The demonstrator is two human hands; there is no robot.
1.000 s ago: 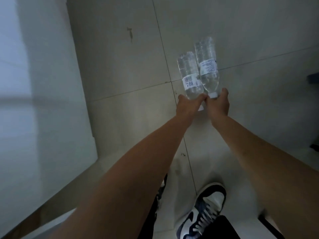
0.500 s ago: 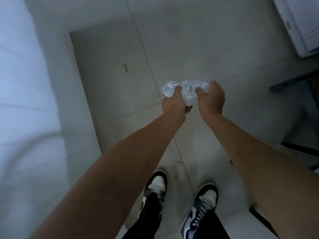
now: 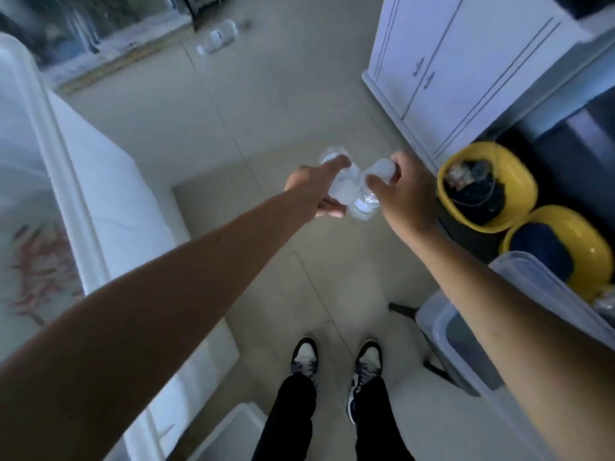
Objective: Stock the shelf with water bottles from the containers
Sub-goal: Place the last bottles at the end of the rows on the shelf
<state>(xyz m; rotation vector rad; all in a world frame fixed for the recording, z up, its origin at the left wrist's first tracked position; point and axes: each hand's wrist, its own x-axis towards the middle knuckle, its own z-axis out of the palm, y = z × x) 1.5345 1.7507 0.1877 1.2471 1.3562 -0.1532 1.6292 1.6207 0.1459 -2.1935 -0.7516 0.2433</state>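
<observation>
Two clear water bottles are held out in front of me above the tiled floor, touching each other. My left hand (image 3: 311, 191) grips the left bottle (image 3: 342, 191), its base end turned toward me. My right hand (image 3: 404, 194) grips the right bottle (image 3: 366, 202), whose white label shows below my fingers. Motion blur hides the caps. A third water bottle (image 3: 218, 36) lies on its side on the floor far ahead.
A white shelf unit (image 3: 109, 207) runs along the left. A white cabinet (image 3: 466, 68) stands at the upper right, two yellow tubs (image 3: 519, 181) below it. A clear plastic container (image 3: 442, 324) sits at my right, another (image 3: 229, 430) by my left foot.
I have raised my view from the bare floor to the room. The bottles, which hung down from my hands, are now swung up and held level in front of me.
</observation>
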